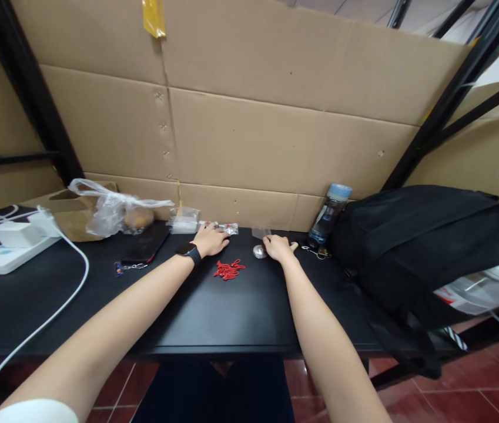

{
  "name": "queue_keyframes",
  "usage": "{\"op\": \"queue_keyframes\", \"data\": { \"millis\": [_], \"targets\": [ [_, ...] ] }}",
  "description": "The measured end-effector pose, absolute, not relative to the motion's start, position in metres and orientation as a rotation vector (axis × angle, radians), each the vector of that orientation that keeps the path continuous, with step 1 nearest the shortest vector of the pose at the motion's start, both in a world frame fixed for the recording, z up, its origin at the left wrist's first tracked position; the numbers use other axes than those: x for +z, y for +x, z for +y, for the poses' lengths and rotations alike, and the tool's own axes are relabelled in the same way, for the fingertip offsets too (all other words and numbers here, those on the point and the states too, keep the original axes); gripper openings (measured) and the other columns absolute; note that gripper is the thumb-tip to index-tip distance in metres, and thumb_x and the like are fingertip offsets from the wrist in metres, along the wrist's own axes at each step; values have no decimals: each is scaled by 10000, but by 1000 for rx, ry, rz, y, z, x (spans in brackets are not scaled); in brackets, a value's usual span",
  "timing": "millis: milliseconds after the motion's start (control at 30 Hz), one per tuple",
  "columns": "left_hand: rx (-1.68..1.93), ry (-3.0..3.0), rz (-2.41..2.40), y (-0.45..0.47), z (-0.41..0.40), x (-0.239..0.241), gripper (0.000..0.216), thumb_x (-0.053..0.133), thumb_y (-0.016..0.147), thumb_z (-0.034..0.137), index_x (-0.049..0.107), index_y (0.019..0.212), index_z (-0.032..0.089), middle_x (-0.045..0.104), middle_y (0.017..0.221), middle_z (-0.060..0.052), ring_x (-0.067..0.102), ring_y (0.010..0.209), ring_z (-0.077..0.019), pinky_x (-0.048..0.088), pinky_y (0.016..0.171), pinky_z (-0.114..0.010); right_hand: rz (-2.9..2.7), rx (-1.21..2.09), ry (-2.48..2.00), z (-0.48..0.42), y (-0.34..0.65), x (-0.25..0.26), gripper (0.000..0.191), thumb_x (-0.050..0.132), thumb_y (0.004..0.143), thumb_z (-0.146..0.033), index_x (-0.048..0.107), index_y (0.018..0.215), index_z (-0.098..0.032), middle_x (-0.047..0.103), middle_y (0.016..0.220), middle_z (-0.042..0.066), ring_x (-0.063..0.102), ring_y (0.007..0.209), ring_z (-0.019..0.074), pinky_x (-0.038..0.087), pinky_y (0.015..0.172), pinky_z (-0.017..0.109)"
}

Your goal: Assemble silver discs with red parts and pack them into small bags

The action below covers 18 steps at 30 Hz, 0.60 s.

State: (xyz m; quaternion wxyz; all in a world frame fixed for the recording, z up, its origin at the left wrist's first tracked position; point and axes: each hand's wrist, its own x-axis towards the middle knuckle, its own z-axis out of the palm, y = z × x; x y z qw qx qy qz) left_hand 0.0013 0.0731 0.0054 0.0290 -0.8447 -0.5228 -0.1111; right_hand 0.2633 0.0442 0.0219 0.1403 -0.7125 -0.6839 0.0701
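Note:
Both my arms reach far across a black table [240, 311]. My left hand [211, 239], with a black watch on its wrist, rests on the table with its fingers against a small clear packet [227, 228]. My right hand [279, 247] lies palm down with fingers spread, touching a small silver round object [258, 251]. A small clear plastic piece [261, 233] stands just behind it. Between the two hands lies a little heap of red pieces [228, 269].
A black backpack [421, 247] fills the right side, a blue-capped bottle [329, 215] and keys [317, 251] beside it. At left are a dark phone [146, 245], a plastic bag [114, 208], a brown box [73, 214], a white power strip [15, 244] with cable. Cardboard [249, 117] walls the back.

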Motion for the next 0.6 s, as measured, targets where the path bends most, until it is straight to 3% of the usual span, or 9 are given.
{"op": "queue_keyframes", "data": {
  "millis": [167, 433, 600],
  "targets": [
    [-344, -2529, -1597, -1, 72, 4, 425, 427, 964, 441, 602, 1325, 300, 580, 1423, -98, 401, 1344, -356, 246, 1086, -588, -1951, 150, -2033, 41, 262, 24, 410, 341, 1000, -376, 735, 1046, -273, 691, 1208, 105, 530, 1192, 359, 266, 988, 680],
    [-570, -2637, -1309, -10, 32, 15, 524, 453, 933, 286, 436, 1454, 231, 521, 1461, -130, 461, 1336, -299, 307, 1110, -483, -1948, 105, -1784, 28, 236, 31, 376, 370, 1011, -396, 653, 1251, -330, 655, 1325, 69, 523, 1213, 295, 290, 998, 557],
    [-490, -2763, -1442, -23, 26, 11, 510, 433, 956, 411, 441, 1451, 286, 475, 1509, -103, 431, 1368, -302, 358, 1076, -506, -2106, 88, -1728, 11, 204, 26, 366, 402, 1010, -432, 648, 1253, -312, 683, 1270, 98, 507, 1212, 303, 255, 998, 559]
  ]
}}
